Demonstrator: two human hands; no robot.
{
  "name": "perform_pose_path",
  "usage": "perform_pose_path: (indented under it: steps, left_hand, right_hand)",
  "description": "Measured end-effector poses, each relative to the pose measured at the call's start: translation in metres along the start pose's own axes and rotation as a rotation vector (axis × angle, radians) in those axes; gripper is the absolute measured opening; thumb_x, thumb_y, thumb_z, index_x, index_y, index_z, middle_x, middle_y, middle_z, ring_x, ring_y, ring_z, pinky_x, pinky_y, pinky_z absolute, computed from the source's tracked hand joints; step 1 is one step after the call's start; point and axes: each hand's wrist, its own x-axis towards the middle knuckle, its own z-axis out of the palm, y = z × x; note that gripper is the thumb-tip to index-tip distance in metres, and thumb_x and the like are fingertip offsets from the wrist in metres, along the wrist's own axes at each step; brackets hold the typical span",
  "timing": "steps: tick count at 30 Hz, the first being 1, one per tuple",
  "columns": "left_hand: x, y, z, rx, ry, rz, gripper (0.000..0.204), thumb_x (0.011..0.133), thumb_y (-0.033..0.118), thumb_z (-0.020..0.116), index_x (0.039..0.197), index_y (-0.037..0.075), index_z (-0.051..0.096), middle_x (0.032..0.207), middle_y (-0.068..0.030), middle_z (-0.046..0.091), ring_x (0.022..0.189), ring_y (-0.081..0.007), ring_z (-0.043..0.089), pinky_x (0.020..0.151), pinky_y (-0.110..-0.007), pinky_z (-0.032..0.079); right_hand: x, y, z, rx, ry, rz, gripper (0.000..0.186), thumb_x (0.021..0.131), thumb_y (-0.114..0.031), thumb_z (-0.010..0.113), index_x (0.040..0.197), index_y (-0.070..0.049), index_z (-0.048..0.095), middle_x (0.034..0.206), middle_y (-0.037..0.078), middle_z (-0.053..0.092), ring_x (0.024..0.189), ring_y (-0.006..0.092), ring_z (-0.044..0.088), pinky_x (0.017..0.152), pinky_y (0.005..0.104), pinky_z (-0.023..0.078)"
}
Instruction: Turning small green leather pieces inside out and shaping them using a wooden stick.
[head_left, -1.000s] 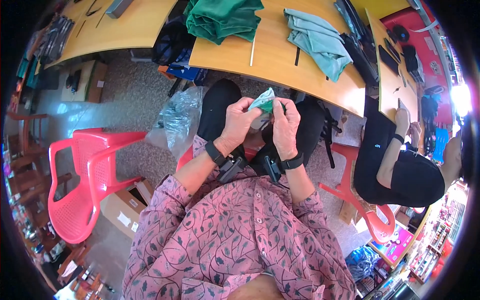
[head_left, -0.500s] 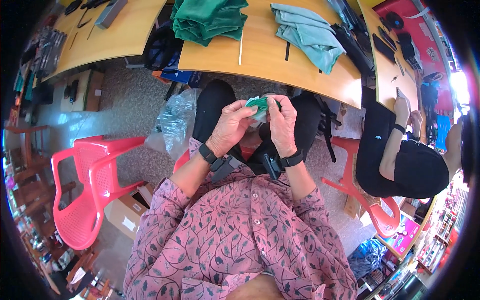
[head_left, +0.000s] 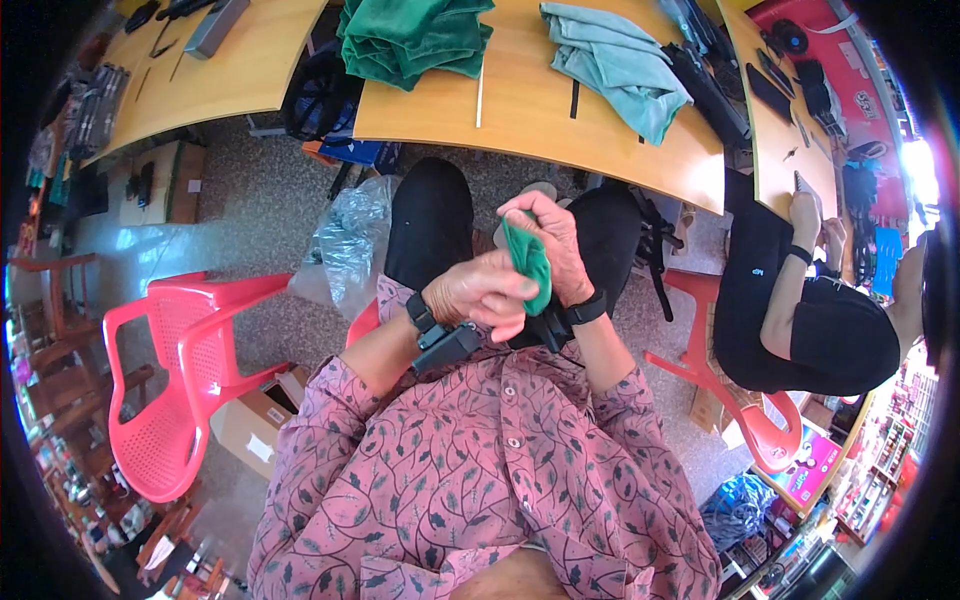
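Note:
A small piece of green cloth point(head_left: 528, 262) is stretched between my two hands above my lap. My right hand point(head_left: 560, 245) grips its upper end, the fingers bent over it. Lower down, my left hand point(head_left: 480, 292) has its fingers closed at the cloth's near edge; they are slightly blurred. Dark bands with small black devices are on both my wrists. On the table point(head_left: 450, 125) in front lie a stack of folded dark green cloth point(head_left: 415, 40) and a folded pale green cloth point(head_left: 615, 70).
A pink plastic chair point(head_left: 180, 370) and a clear plastic bag point(head_left: 345, 235) are on my left. To the right, a person point(head_left: 790, 330) in black sits at another table point(head_left: 775, 170), near a second pink chair point(head_left: 740, 400). A cardboard box point(head_left: 245, 430) stands behind the left chair.
The green cloth has gone from bunched between my fingertips to drawn out lengthwise. My left hand has moved down and toward me, while my right hand has turned over the cloth's upper end.

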Motion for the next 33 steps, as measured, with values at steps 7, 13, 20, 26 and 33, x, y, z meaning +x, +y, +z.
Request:
perform_pose_path:
  steps: [7,13,20,26,33]
  left_hand:
    - [0.005,0.0,0.013,0.155,-0.029,-0.138,0.025,0.102,0.03,0.049,0.088,0.01,0.055,0.051,0.0041,0.035,0.035,-0.0095,0.036,0.045,-0.034,0.048]
    - [0.018,0.001,0.001,0.251,0.118,0.11,0.043,0.103,0.044,0.038,0.092,0.006,0.053,0.055,-0.0011,0.044,0.042,-0.0133,0.047,0.057,-0.037,0.055]
    - [0.011,0.019,-0.007,0.404,0.254,0.145,0.047,0.103,0.047,0.037,0.096,0.003,0.053,0.059,-0.0014,0.049,0.046,-0.0123,0.05,0.06,-0.033,0.056]
    - [0.015,0.018,-0.007,0.665,0.253,0.096,0.048,0.104,0.044,0.037,0.082,0.004,0.054,0.062,-0.0022,0.053,0.054,-0.0117,0.054,0.058,-0.028,0.051]
    - [0.016,0.02,-0.013,0.866,0.31,0.074,0.05,0.103,0.043,0.042,0.076,0.003,0.055,0.066,-0.0035,0.058,0.062,-0.011,0.057,0.06,-0.025,0.047]
  right_hand:
    - [-0.005,-0.009,0.0,0.048,-0.126,0.102,0.016,0.097,-0.016,0.06,0.102,-0.001,0.062,0.085,0.003,0.064,0.074,0.0082,0.059,0.066,0.0237,0.049]
    - [-0.003,0.002,-0.017,-0.061,0.289,0.012,0.025,0.099,-0.026,0.057,0.104,-0.002,0.062,0.081,0.001,0.062,0.076,0.0082,0.057,0.067,0.0236,0.048]
    - [-0.027,-0.03,-0.011,-0.071,0.168,0.119,0.023,0.097,-0.026,0.06,0.099,-0.004,0.065,0.081,-0.002,0.062,0.069,0.0045,0.054,0.061,0.0202,0.042]
    - [-0.028,-0.018,-0.016,-0.128,0.214,0.074,0.018,0.095,-0.023,0.063,0.093,-0.006,0.067,0.077,-0.004,0.061,0.066,0.0036,0.053,0.057,0.0188,0.042]
    - [-0.027,-0.001,-0.023,0.139,0.244,0.224,0.017,0.094,-0.02,0.065,0.098,-0.004,0.064,0.078,-0.002,0.063,0.066,0.0046,0.054,0.06,0.0192,0.043]
